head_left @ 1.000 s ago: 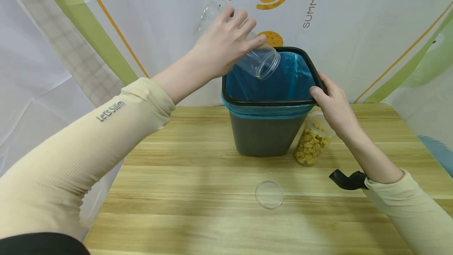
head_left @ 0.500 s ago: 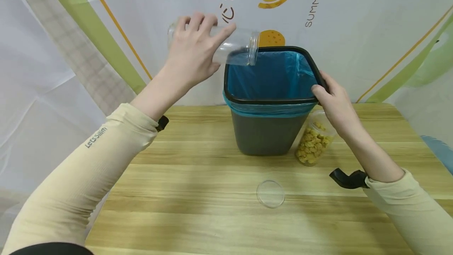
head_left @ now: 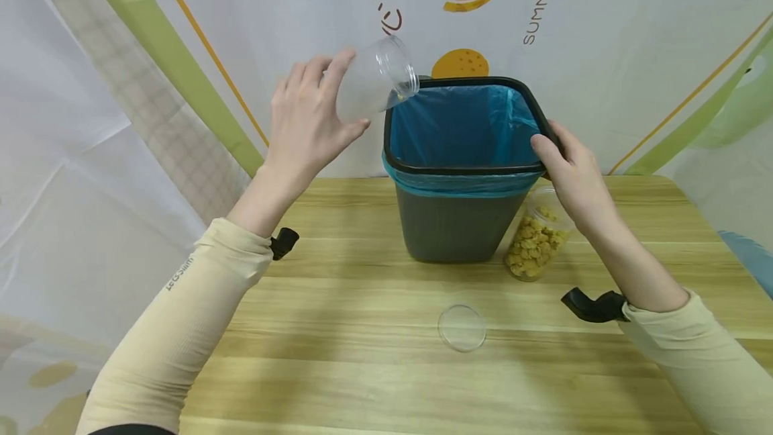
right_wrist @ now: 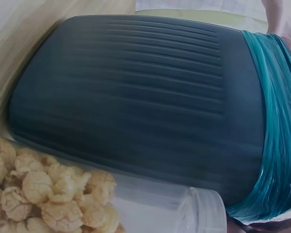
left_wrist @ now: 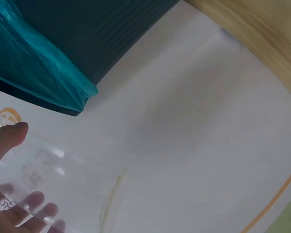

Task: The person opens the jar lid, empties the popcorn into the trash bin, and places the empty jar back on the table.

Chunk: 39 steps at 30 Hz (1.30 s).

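Observation:
My left hand [head_left: 304,109] holds a clear plastic jar [head_left: 365,82] on its side, its open mouth raised a little beside the bin's left rim. A yellowish streak of residue [left_wrist: 109,201] shows along the jar in the left wrist view. With thumb on top and fingers beneath, my right hand [head_left: 576,176] grips the black rim at the right of a dark grey trash bin [head_left: 459,227]. A blue bag [head_left: 471,183] lines the bin and folds over its edge. Against the bin's right side leans or stands a second clear jar [head_left: 534,250], partly filled with popcorn [right_wrist: 58,194].
A clear round lid [head_left: 461,327] lies flat on the wooden table [head_left: 338,368] in front of the bin. Behind the bin hangs a white printed curtain [head_left: 290,5]. Black wrist mounts [head_left: 594,306] stick out from the sleeves.
The left hand has drawn the jar left from above the bin and turned its mouth from downward to slightly upward. My right hand keeps its grip on the rim.

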Each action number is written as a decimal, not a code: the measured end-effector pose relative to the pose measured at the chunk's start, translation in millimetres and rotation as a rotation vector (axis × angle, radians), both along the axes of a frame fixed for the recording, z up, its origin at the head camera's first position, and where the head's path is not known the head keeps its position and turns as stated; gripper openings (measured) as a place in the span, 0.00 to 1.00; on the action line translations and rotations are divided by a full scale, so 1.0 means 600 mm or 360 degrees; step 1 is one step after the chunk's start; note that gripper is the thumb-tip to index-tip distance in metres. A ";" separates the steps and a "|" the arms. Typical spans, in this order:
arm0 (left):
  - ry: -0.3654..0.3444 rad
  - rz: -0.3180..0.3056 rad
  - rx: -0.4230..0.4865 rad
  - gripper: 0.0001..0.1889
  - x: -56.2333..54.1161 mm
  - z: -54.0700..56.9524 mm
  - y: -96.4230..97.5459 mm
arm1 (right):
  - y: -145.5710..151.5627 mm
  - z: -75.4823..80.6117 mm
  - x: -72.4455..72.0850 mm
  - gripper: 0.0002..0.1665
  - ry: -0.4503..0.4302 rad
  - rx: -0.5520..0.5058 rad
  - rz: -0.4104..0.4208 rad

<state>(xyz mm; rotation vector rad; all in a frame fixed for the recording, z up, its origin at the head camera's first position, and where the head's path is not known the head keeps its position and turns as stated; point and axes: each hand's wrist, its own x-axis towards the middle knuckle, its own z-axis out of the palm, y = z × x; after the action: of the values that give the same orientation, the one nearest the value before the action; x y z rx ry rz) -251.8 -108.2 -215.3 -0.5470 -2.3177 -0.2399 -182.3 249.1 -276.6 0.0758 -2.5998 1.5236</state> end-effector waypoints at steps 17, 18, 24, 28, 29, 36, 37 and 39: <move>-0.0399 0.0069 0.0656 0.47 0.020 -0.090 -0.019 | 0.016 -0.017 0.016 0.38 0.0292 -0.0156 -0.0158; -0.0419 0.0072 0.0689 0.47 0.021 -0.097 -0.020 | 0.018 -0.019 0.018 0.38 0.0307 -0.0173 -0.0162; -0.0531 0.0074 0.0853 0.47 0.022 -0.137 -0.025 | 0.028 -0.033 0.026 0.35 0.0395 -0.0213 -0.0228; -0.0601 0.0089 0.0950 0.47 0.022 -0.165 -0.026 | 0.031 -0.042 0.032 0.31 0.0474 -0.0231 -0.0323; -0.0609 0.0092 0.0969 0.46 0.022 -0.172 -0.026 | 0.031 -0.044 0.034 0.30 0.0484 -0.0221 -0.0351; -0.0653 0.0071 0.1064 0.47 0.023 -0.206 -0.027 | 0.046 -0.057 0.046 0.34 0.0474 -0.0174 -0.0347; -0.0662 0.0069 0.1071 0.47 0.023 -0.210 -0.027 | 0.049 -0.060 0.048 0.36 0.0467 -0.0168 -0.0328; -0.0678 0.0068 0.1085 0.48 0.023 -0.217 -0.027 | 0.053 -0.066 0.050 0.38 0.0438 -0.0138 -0.0297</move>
<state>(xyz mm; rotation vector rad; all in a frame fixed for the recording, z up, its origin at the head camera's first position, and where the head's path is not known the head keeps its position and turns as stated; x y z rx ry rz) -237.9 -124.4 -345.5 -0.1006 -2.4275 -1.1637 -152.1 280.9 -316.3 0.0306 -2.2578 1.4451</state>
